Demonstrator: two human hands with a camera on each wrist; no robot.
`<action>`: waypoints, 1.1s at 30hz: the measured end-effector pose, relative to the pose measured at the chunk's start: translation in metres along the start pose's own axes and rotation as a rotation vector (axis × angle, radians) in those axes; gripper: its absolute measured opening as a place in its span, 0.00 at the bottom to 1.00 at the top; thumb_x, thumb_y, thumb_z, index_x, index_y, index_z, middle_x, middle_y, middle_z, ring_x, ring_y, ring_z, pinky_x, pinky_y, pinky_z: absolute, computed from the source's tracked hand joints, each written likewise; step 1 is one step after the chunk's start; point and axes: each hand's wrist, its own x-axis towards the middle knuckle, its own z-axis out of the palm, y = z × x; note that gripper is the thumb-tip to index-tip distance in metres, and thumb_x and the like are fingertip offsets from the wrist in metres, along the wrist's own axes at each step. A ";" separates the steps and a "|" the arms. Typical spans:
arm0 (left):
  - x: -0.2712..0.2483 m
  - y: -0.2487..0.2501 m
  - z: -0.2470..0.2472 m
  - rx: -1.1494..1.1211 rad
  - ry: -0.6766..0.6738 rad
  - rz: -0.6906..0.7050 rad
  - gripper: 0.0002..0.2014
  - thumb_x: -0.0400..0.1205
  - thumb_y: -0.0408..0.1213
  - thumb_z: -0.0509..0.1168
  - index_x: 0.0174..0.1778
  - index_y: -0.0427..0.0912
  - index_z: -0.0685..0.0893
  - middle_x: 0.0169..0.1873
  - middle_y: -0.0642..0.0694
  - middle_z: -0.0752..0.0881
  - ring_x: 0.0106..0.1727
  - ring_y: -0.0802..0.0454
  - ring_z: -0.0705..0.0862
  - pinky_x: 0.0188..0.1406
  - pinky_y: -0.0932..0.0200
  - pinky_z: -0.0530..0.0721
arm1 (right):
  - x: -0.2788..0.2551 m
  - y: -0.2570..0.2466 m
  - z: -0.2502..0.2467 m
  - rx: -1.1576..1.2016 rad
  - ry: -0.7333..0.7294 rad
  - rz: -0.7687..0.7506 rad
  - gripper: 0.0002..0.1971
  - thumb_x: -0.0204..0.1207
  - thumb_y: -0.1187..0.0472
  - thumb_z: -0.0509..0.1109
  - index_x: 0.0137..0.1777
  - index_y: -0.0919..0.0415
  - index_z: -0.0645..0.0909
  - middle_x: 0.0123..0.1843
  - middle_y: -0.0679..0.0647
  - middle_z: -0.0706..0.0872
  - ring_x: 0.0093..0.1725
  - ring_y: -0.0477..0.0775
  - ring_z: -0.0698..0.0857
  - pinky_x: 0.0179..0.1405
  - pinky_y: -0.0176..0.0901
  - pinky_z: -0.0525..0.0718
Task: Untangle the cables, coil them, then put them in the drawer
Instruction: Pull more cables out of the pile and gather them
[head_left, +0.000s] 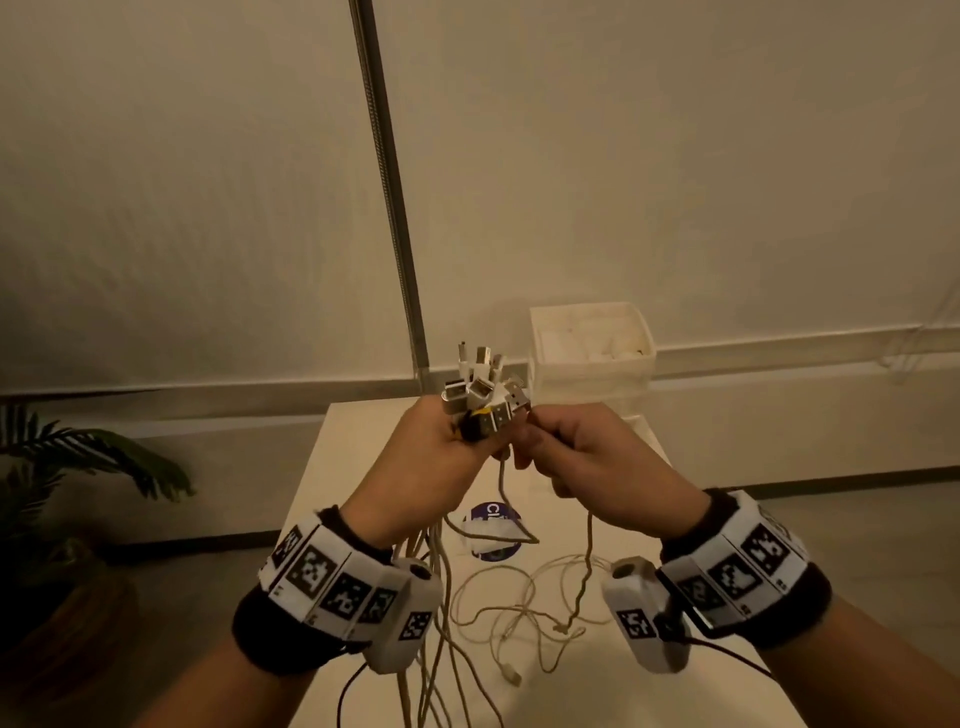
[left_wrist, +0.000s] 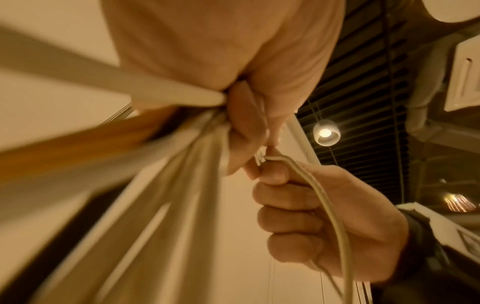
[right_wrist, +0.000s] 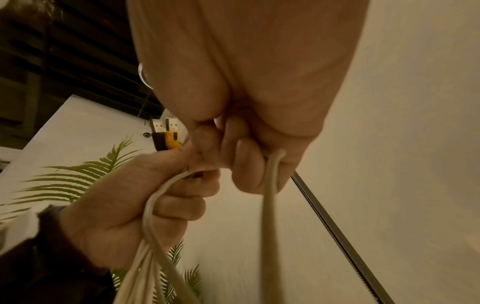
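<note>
Both hands are raised over the white table (head_left: 363, 519). My left hand (head_left: 441, 447) grips a bundle of pale cables (head_left: 431, 597) just below their USB plugs (head_left: 480, 395), which fan out above the fist. One plug is black and one is yellow (right_wrist: 166, 131). My right hand (head_left: 571, 452) touches the left hand and grips a single pale cable (right_wrist: 270, 205) in its curled fingers. That cable (left_wrist: 324, 195) hangs down past the right palm (left_wrist: 324, 216). Loose cable loops (head_left: 519, 608) lie on the table below.
A white drawer unit (head_left: 589, 348) stands at the table's far right corner. A purple sticker (head_left: 491, 530) sits mid-table. A metal pole (head_left: 395, 208) rises behind the table, and a potted plant (head_left: 78, 467) stands on the floor to the left.
</note>
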 end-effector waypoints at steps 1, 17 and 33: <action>-0.001 -0.001 0.000 -0.045 -0.011 -0.034 0.13 0.86 0.39 0.63 0.34 0.46 0.82 0.16 0.61 0.78 0.16 0.65 0.72 0.20 0.73 0.68 | 0.000 0.001 0.000 0.011 0.022 -0.005 0.15 0.84 0.54 0.62 0.36 0.55 0.81 0.22 0.41 0.74 0.23 0.41 0.70 0.27 0.43 0.72; -0.005 -0.009 -0.089 -0.371 0.713 -0.074 0.11 0.85 0.37 0.66 0.35 0.43 0.80 0.18 0.55 0.72 0.18 0.59 0.67 0.16 0.65 0.66 | -0.028 0.032 -0.001 0.157 -0.013 0.174 0.17 0.86 0.58 0.58 0.37 0.64 0.78 0.24 0.50 0.67 0.23 0.46 0.64 0.23 0.40 0.65; -0.015 -0.021 0.000 0.296 0.273 0.160 0.13 0.80 0.24 0.68 0.37 0.48 0.85 0.31 0.57 0.85 0.33 0.59 0.82 0.32 0.70 0.75 | -0.003 -0.019 0.005 0.309 -0.052 0.074 0.19 0.82 0.50 0.57 0.38 0.63 0.78 0.23 0.50 0.69 0.21 0.46 0.65 0.22 0.36 0.67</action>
